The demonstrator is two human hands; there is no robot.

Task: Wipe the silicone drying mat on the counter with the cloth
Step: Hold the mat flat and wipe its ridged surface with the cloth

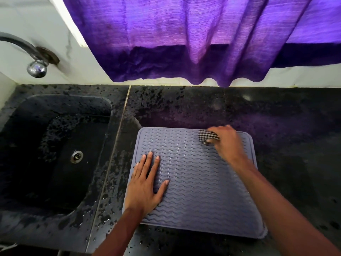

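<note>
Mat: grey silicone drying mat (199, 182) is laid flat on the dark counter (286, 126), beside the sink (55, 145).
Left hand (145, 183): pressed flat on the mat, fingers straight.
Right hand (226, 142): blurred; checked cloth (207, 136) is gripped at the mat's far right corner.
Cloth: mostly hidden under the hand.

Dim counter (276, 117), purple backlight through curtain (184, 34), wide-angle edge bending.
</note>
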